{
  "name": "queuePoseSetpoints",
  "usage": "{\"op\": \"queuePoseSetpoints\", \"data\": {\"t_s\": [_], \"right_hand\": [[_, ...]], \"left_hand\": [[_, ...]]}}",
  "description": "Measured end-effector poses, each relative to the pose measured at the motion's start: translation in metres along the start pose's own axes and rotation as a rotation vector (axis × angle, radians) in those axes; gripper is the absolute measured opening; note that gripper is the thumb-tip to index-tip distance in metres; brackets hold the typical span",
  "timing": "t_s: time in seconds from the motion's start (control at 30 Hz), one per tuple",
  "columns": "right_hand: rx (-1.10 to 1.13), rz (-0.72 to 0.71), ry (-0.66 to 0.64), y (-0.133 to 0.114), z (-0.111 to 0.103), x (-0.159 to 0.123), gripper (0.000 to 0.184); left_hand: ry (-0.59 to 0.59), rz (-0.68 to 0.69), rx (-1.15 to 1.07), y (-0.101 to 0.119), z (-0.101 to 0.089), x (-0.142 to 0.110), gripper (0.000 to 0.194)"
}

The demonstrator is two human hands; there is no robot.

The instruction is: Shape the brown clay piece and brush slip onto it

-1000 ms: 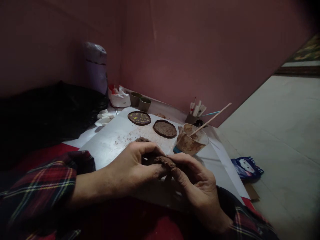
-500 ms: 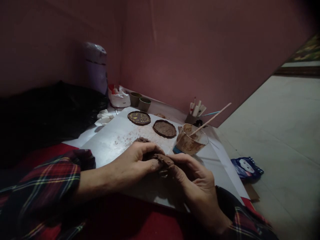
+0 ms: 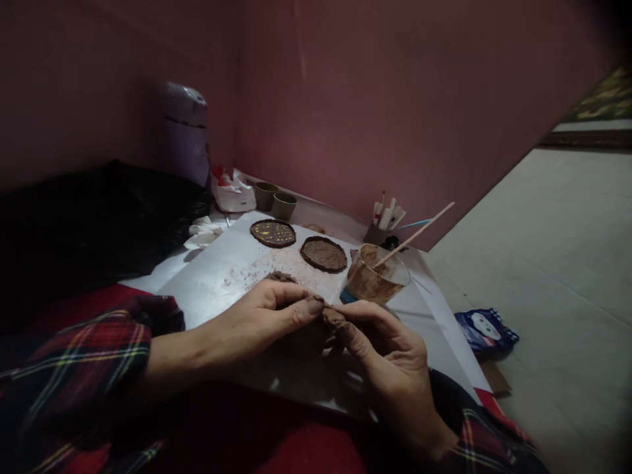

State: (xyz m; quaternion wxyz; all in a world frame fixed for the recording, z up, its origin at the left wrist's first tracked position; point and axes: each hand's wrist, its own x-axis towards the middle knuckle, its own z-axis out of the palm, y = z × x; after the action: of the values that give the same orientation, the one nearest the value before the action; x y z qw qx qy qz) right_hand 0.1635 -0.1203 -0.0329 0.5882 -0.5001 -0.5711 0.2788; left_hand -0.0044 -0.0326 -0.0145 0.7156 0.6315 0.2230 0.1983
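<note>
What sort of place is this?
Perhaps a home craft corner: the right hand holds a brown lump, brown discs lie on a white sheet, and a stick leans in a smeared cup.

A small lump of brown clay, rough and uneven, sits pinched between the thumb and fingers of the right hand, right beside the left hand's thumb tip, its underside shadowed.

The one head-worn camera looks forward and down from close above and behind the fingers, facing the pink wall.
</note>
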Motion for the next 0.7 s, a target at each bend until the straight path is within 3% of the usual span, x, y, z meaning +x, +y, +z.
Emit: {"op": "queuePoseSetpoints", "data": {"t_s": [0.47, 0.7], "right_hand": [[0.002, -0.027, -0.012, -0.0003, 0.0018, 0.0013, 0.01], [-0.051, -0.033, -0.018, -0.0016, 0.0024, -0.0005, 0.011]], "left_hand": [[0.047, 0.085, 0.126, 0.0042, 0.0029, -0.0006, 0.024], [0.057, 0.027, 0.16, 0.0073, 0.0016, -0.0019, 0.023]]}}
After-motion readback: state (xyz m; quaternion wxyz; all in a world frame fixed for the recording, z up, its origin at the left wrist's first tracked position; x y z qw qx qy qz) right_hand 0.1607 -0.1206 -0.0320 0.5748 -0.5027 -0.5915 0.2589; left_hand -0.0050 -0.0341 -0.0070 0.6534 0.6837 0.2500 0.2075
